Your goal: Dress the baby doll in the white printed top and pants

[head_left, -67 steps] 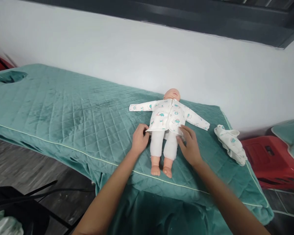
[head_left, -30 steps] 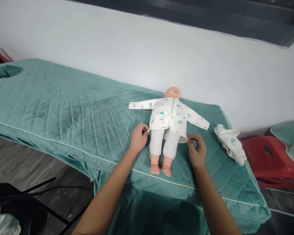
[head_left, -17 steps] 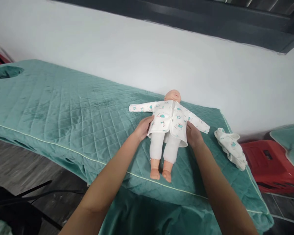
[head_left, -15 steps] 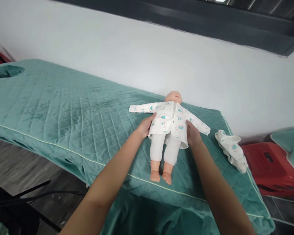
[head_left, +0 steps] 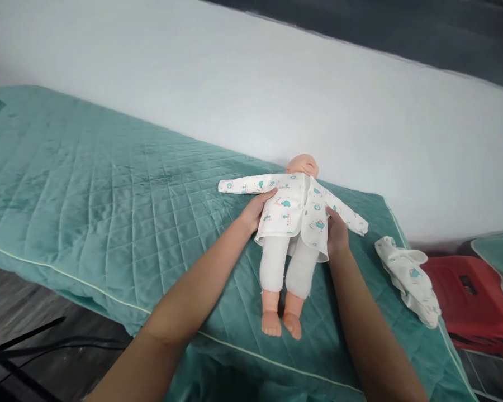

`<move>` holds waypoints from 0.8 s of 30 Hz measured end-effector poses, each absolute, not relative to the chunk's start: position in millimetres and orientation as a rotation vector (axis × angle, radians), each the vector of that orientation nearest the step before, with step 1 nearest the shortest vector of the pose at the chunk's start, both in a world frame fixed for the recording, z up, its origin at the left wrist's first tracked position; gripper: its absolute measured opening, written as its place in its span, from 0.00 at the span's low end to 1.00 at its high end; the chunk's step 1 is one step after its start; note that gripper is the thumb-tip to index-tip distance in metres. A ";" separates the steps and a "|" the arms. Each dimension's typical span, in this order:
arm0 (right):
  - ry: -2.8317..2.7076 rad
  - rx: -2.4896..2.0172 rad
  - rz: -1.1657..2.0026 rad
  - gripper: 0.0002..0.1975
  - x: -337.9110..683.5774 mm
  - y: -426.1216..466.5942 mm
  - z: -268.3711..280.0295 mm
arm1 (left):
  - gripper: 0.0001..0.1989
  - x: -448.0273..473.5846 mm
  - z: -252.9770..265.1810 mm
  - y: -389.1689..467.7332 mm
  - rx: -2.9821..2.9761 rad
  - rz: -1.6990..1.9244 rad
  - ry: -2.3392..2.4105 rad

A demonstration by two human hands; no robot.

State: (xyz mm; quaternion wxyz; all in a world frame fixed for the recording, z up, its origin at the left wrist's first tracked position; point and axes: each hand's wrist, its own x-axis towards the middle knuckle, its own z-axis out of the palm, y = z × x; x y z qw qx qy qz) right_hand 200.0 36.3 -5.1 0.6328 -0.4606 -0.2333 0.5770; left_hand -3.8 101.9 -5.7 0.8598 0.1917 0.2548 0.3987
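I have both hands in view, and each of them is closed around a side of the doll point(head_left: 302, 268), through the cloth of its jacket point(head_left: 287, 212). The left hand point(head_left: 257, 211) puts its thumb on the front of the jacket, below the armpit. The right hand point(head_left: 337, 230) holds the opposite side in a similar manner, with its thumb at the jacket's edge. The other fingers go behind the doll, so I cannot tell how firm the grip is.

The doll is face up on the green bed cover point(head_left: 151, 184), near the right end of the bed, with its head point(head_left: 302, 164) toward the wall point(head_left: 235, 84) and its 2 feet point(head_left: 271, 324) toward me. I cannot tell if its back is pressing on the cover. The 2 sleeves are spread outward, and the jacket front separates at the hem, above 2 white legs.

To the right of the right hand, and apart from it, 1 crumpled white garment point(head_left: 408, 279) with green prints lies at the edge of the bed. Just past this edge I see a red plastic seat point(head_left: 469, 301).
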 end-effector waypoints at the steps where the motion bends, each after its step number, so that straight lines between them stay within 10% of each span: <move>1: -0.525 -1.057 1.324 0.16 199.6 34.9 -5.0 | 0.14 -4.4 -5.3 101.7 0.401 0.839 0.546; 24: -0.310 -0.964 1.049 0.05 252.4 37.4 -16.8 | 0.14 -57.6 -10.4 125.6 0.153 1.646 0.777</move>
